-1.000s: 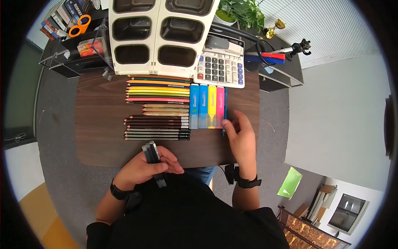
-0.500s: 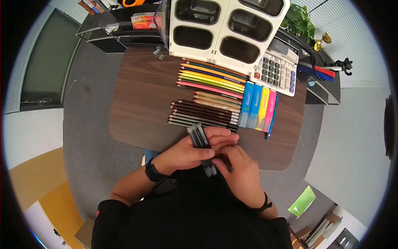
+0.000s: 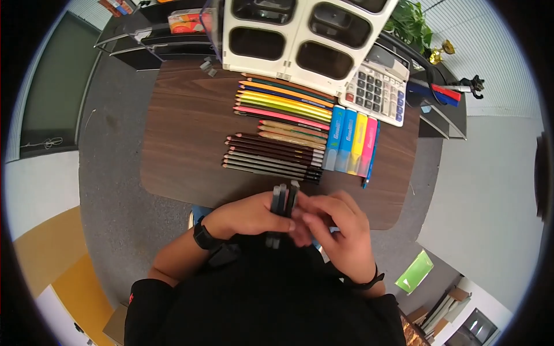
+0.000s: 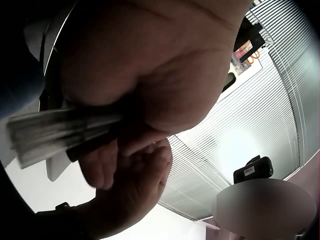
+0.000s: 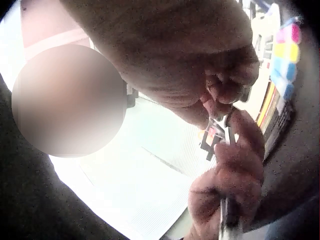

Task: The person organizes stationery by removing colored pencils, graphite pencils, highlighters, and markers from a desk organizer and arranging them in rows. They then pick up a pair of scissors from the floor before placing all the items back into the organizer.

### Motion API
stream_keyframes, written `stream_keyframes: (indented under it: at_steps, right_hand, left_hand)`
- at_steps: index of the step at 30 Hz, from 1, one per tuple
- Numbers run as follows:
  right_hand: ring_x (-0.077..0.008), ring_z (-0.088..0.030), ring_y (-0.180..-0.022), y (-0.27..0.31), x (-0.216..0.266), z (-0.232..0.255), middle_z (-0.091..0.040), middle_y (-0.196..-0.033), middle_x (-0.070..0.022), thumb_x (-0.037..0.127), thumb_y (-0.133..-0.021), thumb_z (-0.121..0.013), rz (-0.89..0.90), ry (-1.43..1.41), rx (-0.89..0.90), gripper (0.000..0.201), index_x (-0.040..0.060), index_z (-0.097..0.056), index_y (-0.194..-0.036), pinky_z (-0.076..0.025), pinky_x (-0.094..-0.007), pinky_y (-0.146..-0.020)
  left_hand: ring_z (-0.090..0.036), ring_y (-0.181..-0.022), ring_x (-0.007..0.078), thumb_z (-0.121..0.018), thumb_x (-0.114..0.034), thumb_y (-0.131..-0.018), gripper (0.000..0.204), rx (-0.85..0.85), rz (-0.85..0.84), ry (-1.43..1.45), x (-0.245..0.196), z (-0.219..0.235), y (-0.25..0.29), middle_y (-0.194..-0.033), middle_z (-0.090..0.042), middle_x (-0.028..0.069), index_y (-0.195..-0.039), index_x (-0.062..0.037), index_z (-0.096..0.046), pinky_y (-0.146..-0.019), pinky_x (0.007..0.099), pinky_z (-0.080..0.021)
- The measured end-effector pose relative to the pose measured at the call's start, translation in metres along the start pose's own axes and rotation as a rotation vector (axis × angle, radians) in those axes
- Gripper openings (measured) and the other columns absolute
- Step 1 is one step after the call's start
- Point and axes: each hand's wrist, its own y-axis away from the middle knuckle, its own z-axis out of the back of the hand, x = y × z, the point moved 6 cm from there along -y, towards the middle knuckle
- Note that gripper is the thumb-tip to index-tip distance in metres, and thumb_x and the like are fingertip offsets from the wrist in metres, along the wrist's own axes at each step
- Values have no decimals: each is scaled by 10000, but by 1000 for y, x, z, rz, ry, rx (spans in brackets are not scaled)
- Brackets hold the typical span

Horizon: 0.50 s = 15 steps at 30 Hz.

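Note:
Dark pens with pale, clear-looking ends [image 3: 277, 199] stand close together in my left hand [image 3: 251, 214], the thumb laid across them. One more dark pen [image 3: 293, 195] leans slightly apart at their right. In the left wrist view their pale ends [image 4: 42, 137] stick out beyond the palm. My right hand [image 3: 343, 233] bends its fingers close by the left fingers, which are blurred. From the right wrist view, the right fingertips [image 5: 217, 105] are right by a pen's silvery end [image 5: 227, 132]; I cannot tell whether they pinch it.
Coloured pencils [image 3: 283, 106] and dark pencils [image 3: 274, 161] lie in rows on the wooden table [image 3: 179, 138]. Highlighters [image 3: 349, 138] stand side by side, a blue pencil [image 3: 372, 155] beside them. Behind are a white compartment organizer [image 3: 288, 49] and a calculator [image 3: 375, 92].
My right hand came from beside the highlighters to the left hand, then shifted slightly rightward. The pens have turned more upright, one now standing apart. The head view has swung.

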Motion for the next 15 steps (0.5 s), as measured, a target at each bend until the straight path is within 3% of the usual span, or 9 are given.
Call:
stream_keyframes:
  at_steps: [1,3,4,5,7,9,12,15]
  right_hand:
    - [-309,-646,-811,-5,1,4,-652,-987,-97,132,-830,-771,-8,8,-9,303,40,-665,-1099,-525,-391,-694]
    - [-298,-625,-885,-18,19,5,-651,-981,-77,125,-787,-783,277,210,38,402,41,-664,-1162,-512,-408,-781]
    - [-302,-616,-940,-23,24,1,-660,-1011,-94,118,-766,-792,278,197,97,335,26,-685,-1069,-495,-402,-831]
    - [-302,-616,-940,-25,20,0,-660,-1011,-94,118,-766,-792,268,214,88,335,26,-685,-1069,-495,-402,-831]
    - [-277,-615,-917,-20,12,-15,-666,-966,-67,127,-786,-771,415,156,325,278,42,-694,-1040,-488,-391,-798]
    - [-258,-619,-896,-21,11,-15,-669,-937,-45,133,-801,-755,426,163,331,234,57,-699,-1015,-482,-387,-778]
    - [-261,-619,-889,-18,11,-11,-668,-946,-45,137,-797,-760,508,136,345,241,61,-699,-1017,-481,-385,-774]
    - [-266,-621,-887,-16,9,-2,-671,-940,-47,147,-805,-762,464,91,278,241,60,-699,-1021,-481,-385,-772]
  left_hand:
    - [-715,-949,226,-556,2,-966,359,14,4,3,0,-1,-1,-1126,-688,129,-1322,11,-511,-885,365,-574]
    - [-701,-873,182,-563,-35,-989,214,172,183,-81,10,-9,2,-1040,-696,101,-1199,3,-583,-795,326,-575]
    - [-679,-801,146,-595,-90,-1001,139,202,229,-212,12,-9,2,-957,-689,66,-1109,-5,-614,-714,290,-555]
    - [-679,-801,146,-595,-90,-1001,139,223,228,-211,13,-9,2,-957,-689,66,-1109,-5,-614,-714,290,-555]
    - [-672,-776,131,-617,-128,-1002,152,262,275,-362,20,-8,5,-924,-682,53,-1102,-13,-625,-696,281,-547]
    - [-655,-744,120,-631,-139,-998,159,293,273,-368,23,-10,5,-911,-672,38,-1105,-22,-632,-679,274,-540]
    - [-627,-730,113,-640,-127,-994,196,182,377,-323,18,-9,8,-898,-637,31,-1147,-10,-606,-678,258,-530]
    - [-625,-746,113,-627,-136,-1006,232,165,302,-214,17,-8,7,-918,-632,32,-1191,-6,-574,-683,258,-529]
